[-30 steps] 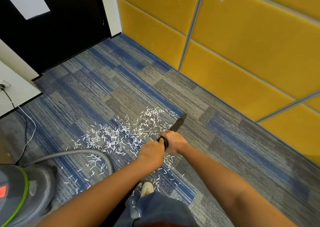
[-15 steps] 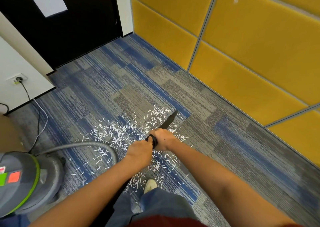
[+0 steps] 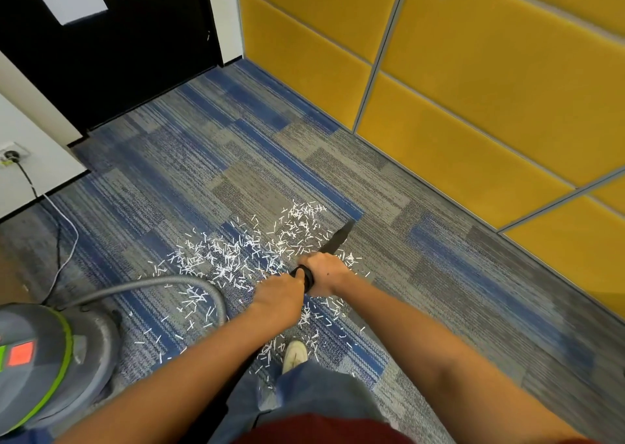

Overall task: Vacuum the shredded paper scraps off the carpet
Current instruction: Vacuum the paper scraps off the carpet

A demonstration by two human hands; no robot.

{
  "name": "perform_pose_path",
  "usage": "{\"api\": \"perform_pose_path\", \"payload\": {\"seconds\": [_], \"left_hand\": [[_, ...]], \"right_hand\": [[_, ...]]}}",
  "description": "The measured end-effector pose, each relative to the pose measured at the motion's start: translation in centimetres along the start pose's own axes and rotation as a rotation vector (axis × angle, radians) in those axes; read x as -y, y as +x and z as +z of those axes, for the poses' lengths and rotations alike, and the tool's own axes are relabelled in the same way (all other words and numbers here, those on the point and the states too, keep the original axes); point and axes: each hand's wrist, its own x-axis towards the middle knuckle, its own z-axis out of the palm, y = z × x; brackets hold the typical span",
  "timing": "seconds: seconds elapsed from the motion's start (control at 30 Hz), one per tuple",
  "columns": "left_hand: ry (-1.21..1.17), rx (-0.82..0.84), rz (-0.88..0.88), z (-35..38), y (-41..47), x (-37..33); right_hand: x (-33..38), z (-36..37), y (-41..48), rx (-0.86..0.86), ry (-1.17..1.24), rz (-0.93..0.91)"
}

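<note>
Both of my hands grip the black nozzle [image 3: 338,240]; my left hand [image 3: 279,296] wraps the tube at the back, and my right hand [image 3: 324,272] wraps it in front. In the last moment the tip slid a little over the far right side of the paper scraps [image 3: 236,257] and came back to their edge; the pile on the carpet [image 3: 203,173] looks just as big. I think I have only begun; most bits lie between the tip and the gray hose [image 3: 152,283].

An office-type room is indicated by blue-grey carpet tiles [image 3: 236,159], yellow padded wall panels [image 3: 473,81] at right, and a dark door [image 3: 135,48] at upper left.
</note>
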Motion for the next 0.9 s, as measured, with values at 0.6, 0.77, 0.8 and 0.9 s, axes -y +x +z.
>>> {"api": "perform_pose_path", "payload": {"seconds": [0.6, 0.77, 0.8, 0.9], "left_hand": [[-0.025, -0.048, -0.040, 1.6, -1.9, 6.0], [-0.012, -0.031, -0.037, 1.5, -1.6, 6.7], [-0.006, -0.032, -0.023, 1.5, -1.5, 6.7], [0.007, -0.033, 0.017, 1.4, -1.3, 6.3]], "right_hand": [[6.5, 0.7, 3.3, 0.021, 0.042, -0.003], [6.8, 0.5, 3.7, 0.009, 0.035, -0.001], [6.8, 0.5, 3.6, 0.007, 0.032, 0.003], [6.2, 0.8, 3.1, -0.004, 0.041, 0.022]]}}
